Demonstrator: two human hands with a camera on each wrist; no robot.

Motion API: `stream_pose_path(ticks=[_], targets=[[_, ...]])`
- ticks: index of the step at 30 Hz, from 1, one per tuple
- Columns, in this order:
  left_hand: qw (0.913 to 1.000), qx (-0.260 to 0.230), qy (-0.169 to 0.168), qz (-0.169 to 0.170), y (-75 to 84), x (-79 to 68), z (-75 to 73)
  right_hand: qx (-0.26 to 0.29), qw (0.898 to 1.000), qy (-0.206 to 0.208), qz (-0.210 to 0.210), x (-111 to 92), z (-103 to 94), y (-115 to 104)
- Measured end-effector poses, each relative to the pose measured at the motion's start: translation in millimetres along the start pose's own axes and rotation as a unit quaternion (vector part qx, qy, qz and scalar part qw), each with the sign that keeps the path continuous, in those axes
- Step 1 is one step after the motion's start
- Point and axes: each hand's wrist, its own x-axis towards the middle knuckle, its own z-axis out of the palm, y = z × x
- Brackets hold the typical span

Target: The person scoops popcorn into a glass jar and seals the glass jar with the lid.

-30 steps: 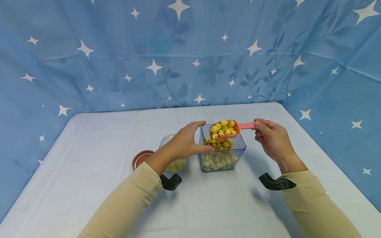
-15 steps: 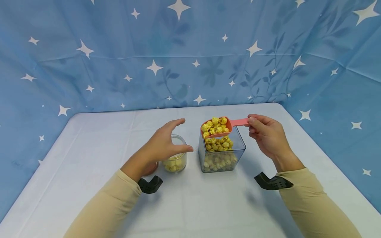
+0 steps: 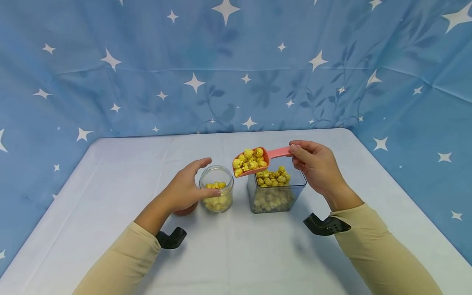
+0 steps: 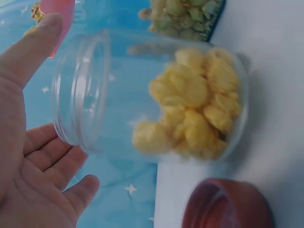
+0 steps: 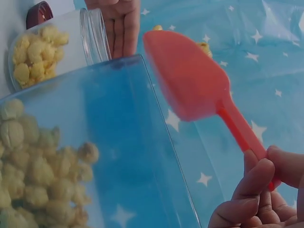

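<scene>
My right hand (image 3: 313,164) pinches the handle of a coral-red scoop (image 3: 278,152), heaped with yellow popcorn (image 3: 250,159). The scoop is in the air above the left rim of a clear bluish square container (image 3: 273,200) that holds more popcorn. Left of that container stands a clear round jar (image 3: 217,205), uncovered and partly filled with popcorn. Spread around the jar's left side, my left hand (image 3: 186,184) has thumb and fingers apart near its mouth. In the left wrist view the fingers (image 4: 52,156) lie beyond the jar's neck; whether they touch it I cannot tell.
A reddish-brown lid (image 4: 228,204) lies on the white-covered table (image 3: 236,254) beside the jar, mostly behind my left hand in the head view. A blue curtain with white stars (image 3: 228,69) hangs behind the table.
My left hand has left the square container and moved left to the jar. My right hand has carried the loaded scoop left, from above the container towards the jar.
</scene>
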Motion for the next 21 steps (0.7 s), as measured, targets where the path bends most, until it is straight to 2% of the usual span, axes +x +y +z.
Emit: stream_pose_path(ticks=[7, 14, 21], targets=[[0.9999, -0.01, -0.003, 0.002, -7.6, -5.2, 1.7, -0.048, 0.999, -0.004, 0.01, 3.3, 11.3, -3.2], [0.9995, -0.017, -0.012, -0.024, -8.9, -4.7, 4.3, -0.093, 0.996, -0.009, 0.012, 8.1, 21.2, -4.7], [0.9991, -0.01, -0.014, -0.038, -8.7, -5.3, 4.7, -0.153, 0.988, -0.012, 0.014, 10.4, 28.2, -5.9]])
